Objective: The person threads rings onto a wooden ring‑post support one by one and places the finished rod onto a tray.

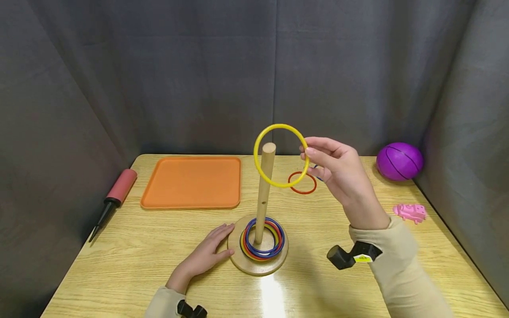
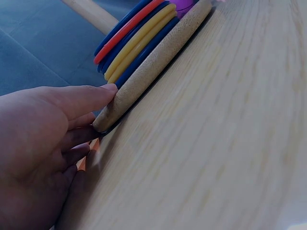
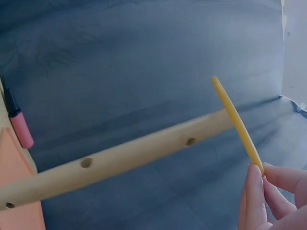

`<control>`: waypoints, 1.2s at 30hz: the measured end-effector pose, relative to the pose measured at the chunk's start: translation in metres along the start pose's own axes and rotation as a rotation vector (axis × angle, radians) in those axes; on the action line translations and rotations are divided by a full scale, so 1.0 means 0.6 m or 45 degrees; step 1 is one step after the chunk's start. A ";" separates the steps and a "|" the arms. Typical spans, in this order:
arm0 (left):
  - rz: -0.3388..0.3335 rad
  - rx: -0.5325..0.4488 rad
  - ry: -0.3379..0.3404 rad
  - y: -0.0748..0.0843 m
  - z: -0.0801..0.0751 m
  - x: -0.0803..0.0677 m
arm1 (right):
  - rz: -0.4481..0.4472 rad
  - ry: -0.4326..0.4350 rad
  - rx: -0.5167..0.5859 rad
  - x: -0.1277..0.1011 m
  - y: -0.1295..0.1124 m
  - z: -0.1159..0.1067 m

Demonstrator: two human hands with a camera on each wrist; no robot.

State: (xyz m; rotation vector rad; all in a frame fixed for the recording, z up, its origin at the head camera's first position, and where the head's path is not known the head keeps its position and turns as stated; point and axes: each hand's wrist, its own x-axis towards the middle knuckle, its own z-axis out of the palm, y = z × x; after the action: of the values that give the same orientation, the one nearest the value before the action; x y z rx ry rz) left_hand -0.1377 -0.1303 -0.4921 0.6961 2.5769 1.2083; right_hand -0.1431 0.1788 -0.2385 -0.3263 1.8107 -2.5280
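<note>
In the head view my right hand point(image 1: 339, 172) pinches a thin yellow ring point(image 1: 281, 185) at its right edge, thumb against fingers. The ring stands nearly upright near the top of a wooden post point(image 1: 263, 198); in the right wrist view the yellow ring point(image 3: 240, 130) appears edge-on at the post's end. Blue, red and yellow rings point(image 1: 283, 240) lie stacked round the post's foot on its round wooden base point(image 1: 258, 268). My left hand point(image 1: 207, 254) rests on the table, its thumb and fingertips touching the base's left rim; the left wrist view shows the thumb on the base edge point(image 2: 148, 72).
Behind the post lie a red ring point(image 1: 303, 193) and a blue ring, mostly hidden by my right hand. An orange tray point(image 1: 191, 183) and a red-and-black hand pump point(image 1: 115, 194) are at left. A purple ball point(image 1: 399, 161) and pink toy point(image 1: 410, 213) lie at right.
</note>
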 end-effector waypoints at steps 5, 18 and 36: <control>0.005 -0.005 -0.007 0.001 0.001 0.000 | 0.082 -0.004 -0.074 -0.002 0.027 0.003; 0.012 0.011 -0.004 -0.001 0.000 0.001 | 0.330 -0.020 -0.329 -0.013 0.143 -0.024; -0.005 0.000 -0.005 -0.001 -0.001 -0.002 | 0.441 -0.191 -0.636 -0.021 0.264 -0.078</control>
State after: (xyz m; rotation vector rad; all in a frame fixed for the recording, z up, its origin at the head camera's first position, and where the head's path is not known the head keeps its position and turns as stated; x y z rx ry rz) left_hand -0.1367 -0.1315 -0.4922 0.6927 2.5739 1.2046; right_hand -0.1564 0.1720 -0.4037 -0.1772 2.1885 -1.7639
